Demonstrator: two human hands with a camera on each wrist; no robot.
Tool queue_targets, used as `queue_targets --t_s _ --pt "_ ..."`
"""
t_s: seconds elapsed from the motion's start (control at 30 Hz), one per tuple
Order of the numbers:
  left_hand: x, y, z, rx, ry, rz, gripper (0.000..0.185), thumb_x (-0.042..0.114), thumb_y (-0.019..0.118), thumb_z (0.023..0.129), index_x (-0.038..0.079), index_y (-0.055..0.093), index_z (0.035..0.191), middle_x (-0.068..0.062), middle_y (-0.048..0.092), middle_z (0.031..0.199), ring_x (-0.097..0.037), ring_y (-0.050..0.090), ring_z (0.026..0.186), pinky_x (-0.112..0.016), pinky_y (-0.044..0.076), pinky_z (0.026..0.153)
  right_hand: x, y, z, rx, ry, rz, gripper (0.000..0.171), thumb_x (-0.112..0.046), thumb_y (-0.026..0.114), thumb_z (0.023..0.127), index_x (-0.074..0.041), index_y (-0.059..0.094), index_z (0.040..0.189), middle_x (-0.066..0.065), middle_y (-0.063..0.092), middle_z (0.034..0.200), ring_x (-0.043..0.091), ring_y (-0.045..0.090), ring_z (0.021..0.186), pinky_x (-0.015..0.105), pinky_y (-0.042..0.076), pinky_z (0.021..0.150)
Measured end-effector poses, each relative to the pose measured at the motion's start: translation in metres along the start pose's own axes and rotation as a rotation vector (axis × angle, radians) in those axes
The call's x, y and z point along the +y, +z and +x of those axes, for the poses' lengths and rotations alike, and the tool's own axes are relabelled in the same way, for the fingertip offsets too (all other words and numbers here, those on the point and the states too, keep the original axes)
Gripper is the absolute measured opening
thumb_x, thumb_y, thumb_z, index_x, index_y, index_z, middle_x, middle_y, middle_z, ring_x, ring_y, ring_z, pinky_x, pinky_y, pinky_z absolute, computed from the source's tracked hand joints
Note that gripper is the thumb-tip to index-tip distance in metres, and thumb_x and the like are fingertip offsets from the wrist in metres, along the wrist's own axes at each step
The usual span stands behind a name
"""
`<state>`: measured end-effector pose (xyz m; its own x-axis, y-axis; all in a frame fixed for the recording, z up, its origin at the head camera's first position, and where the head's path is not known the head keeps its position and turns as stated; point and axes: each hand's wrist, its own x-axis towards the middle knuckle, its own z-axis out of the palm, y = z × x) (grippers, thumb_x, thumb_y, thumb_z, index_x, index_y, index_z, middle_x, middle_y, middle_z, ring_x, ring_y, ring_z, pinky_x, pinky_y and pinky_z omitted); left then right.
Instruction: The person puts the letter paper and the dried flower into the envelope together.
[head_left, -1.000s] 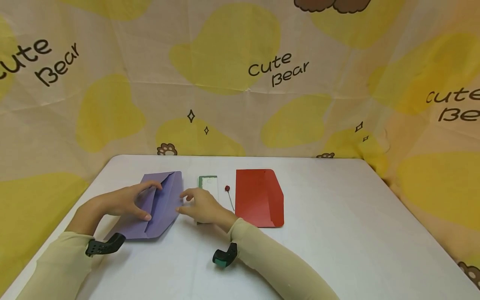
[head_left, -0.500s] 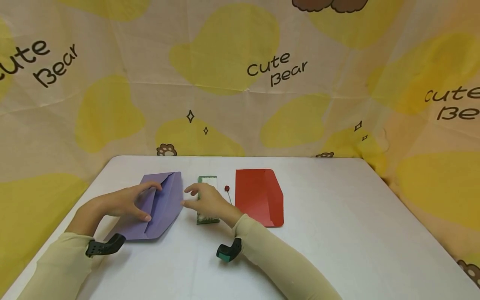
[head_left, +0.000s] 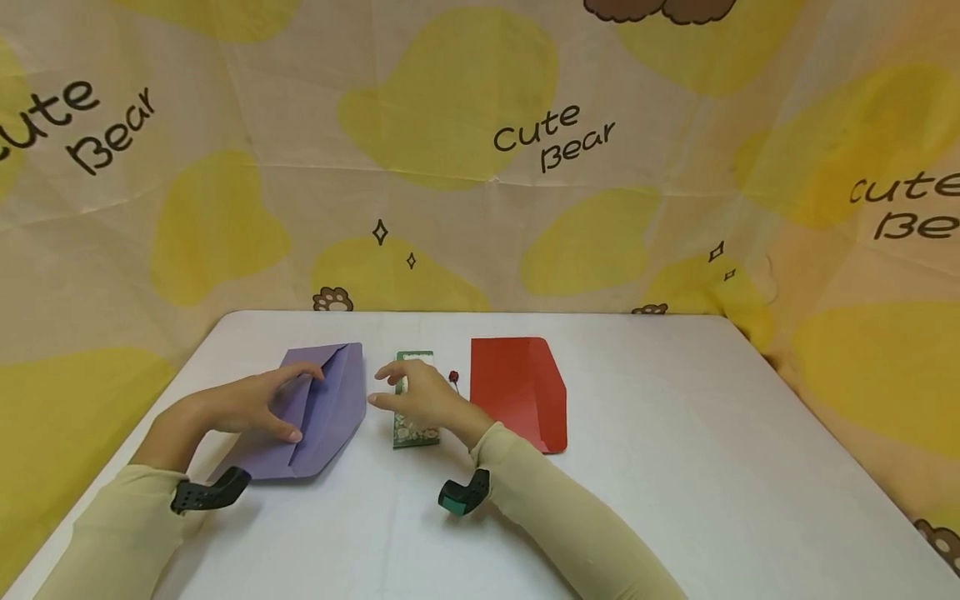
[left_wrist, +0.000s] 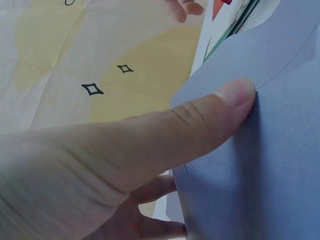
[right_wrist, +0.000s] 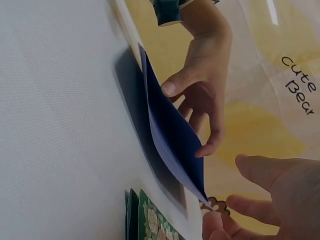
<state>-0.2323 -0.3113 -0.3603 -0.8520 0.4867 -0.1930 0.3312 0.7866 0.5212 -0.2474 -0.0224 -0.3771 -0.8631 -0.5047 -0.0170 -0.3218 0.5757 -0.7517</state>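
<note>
- Left hand pinches the gaping purple envelope at left.
- Right hand, fingers spread, hovers over the floral card.
- Red envelope at right.

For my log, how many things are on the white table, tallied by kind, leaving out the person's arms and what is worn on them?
Envelopes: 2 (purple envelope, red envelope)
Cards: 1 (green floral card, apparently folded)
Flowers: 1 (small red flower)
Total: 4
</note>
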Motion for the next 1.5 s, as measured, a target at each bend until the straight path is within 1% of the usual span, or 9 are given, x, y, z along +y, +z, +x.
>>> queue_targets --t_s 0.17,0.23,0.33,0.4,0.5,0.67,0.87,1.2,1.5 --pt "-0.001 0.002 0.001 -0.004 0.004 -0.002 0.083 0.042 0.087 0.075 0.02 0.042 0.141 -0.033 0.035 0.154 -0.053 0.04 0.137 -0.07 0.038 0.104 0.005 -0.002 -0.006 -0.001 -0.004 0.0 0.044 -0.036 0.07 0.095 -0.013 0.065 0.132 0.011 0.066 0.129 0.024 0.059 0.122 0.035 0.051 0.097" --pt "-0.001 0.002 0.002 -0.003 0.008 0.005 0.082 0.042 0.087 0.075 0.02 0.042 0.14 -0.033 0.036 0.153 -0.052 0.041 0.136 -0.069 0.038 0.104 0.008 -0.004 -0.007 0.006 -0.007 -0.015 0.043 -0.036 0.07 0.095 -0.013 0.065 0.131 0.01 0.066 0.127 0.021 0.061 0.117 0.034 0.051 0.097" --pt "0.0 0.002 0.002 0.003 0.011 0.025 0.081 0.042 0.087 0.075 0.02 0.043 0.139 -0.031 0.038 0.152 -0.05 0.044 0.134 -0.068 0.039 0.104 0.013 -0.006 -0.009 0.008 -0.006 -0.027 0.042 -0.035 0.07 0.095 -0.014 0.066 0.131 0.009 0.066 0.127 0.014 0.064 0.091 0.029 0.051 0.088" --pt "0.0 0.001 0.002 0.004 0.012 0.029 0.081 0.042 0.087 0.075 0.021 0.043 0.139 -0.031 0.038 0.152 -0.05 0.044 0.134 -0.067 0.039 0.103 0.015 -0.007 -0.011 0.005 -0.005 -0.023 0.042 -0.034 0.07 0.095 -0.013 0.066 0.131 0.009 0.065 0.127 0.01 0.06 0.072 0.025 0.05 0.082" --pt "0.0 0.001 0.001 0.004 0.015 0.024 0.081 0.042 0.087 0.075 0.021 0.042 0.139 -0.031 0.038 0.152 -0.051 0.043 0.135 -0.068 0.038 0.104 0.018 -0.008 -0.014 -0.002 0.0 -0.009 0.042 -0.033 0.071 0.095 -0.012 0.066 0.131 0.011 0.065 0.128 0.01 0.054 0.058 0.023 0.049 0.077" --pt "0.0 0.0 0.0 0.005 0.016 0.003 0.081 0.04 0.088 0.075 0.02 0.042 0.139 -0.032 0.036 0.153 -0.052 0.04 0.137 -0.07 0.036 0.105 0.019 -0.01 -0.019 0.002 0.002 0.0 0.041 -0.033 0.073 0.093 -0.013 0.067 0.129 0.011 0.065 0.127 0.007 0.056 0.062 0.022 0.048 0.072" --pt "-0.001 0.0 0.0 0.0 0.012 -0.004 0.081 0.04 0.087 0.075 0.02 0.042 0.139 -0.032 0.036 0.152 -0.051 0.04 0.136 -0.068 0.036 0.105 0.019 -0.014 -0.022 -0.008 -0.039 0.008 0.041 -0.029 0.072 0.094 -0.009 0.066 0.129 0.015 0.065 0.127 0.01 0.055 0.062 0.021 0.047 0.063" --pt "0.0 0.0 0.001 -0.005 0.01 0.017 0.081 0.042 0.087 0.075 0.021 0.043 0.139 -0.03 0.038 0.151 -0.049 0.044 0.133 -0.066 0.039 0.103 0.025 -0.024 -0.02 -0.084 -0.06 -0.013 0.047 -0.031 0.072 0.093 -0.009 0.063 0.135 0.015 0.065 0.13 0.017 0.069 0.083 0.029 0.053 0.086" --pt "-0.002 0.0 0.003 0.002 0.014 0.018 0.08 0.041 0.088 0.075 0.022 0.043 0.138 -0.028 0.04 0.15 -0.046 0.045 0.131 -0.065 0.038 0.104 0.026 -0.03 -0.02 -0.145 -0.033 -0.057 0.055 -0.03 0.076 0.09 -0.011 0.06 0.139 0.015 0.063 0.134 0.025 0.059 0.12 0.032 0.051 0.094"
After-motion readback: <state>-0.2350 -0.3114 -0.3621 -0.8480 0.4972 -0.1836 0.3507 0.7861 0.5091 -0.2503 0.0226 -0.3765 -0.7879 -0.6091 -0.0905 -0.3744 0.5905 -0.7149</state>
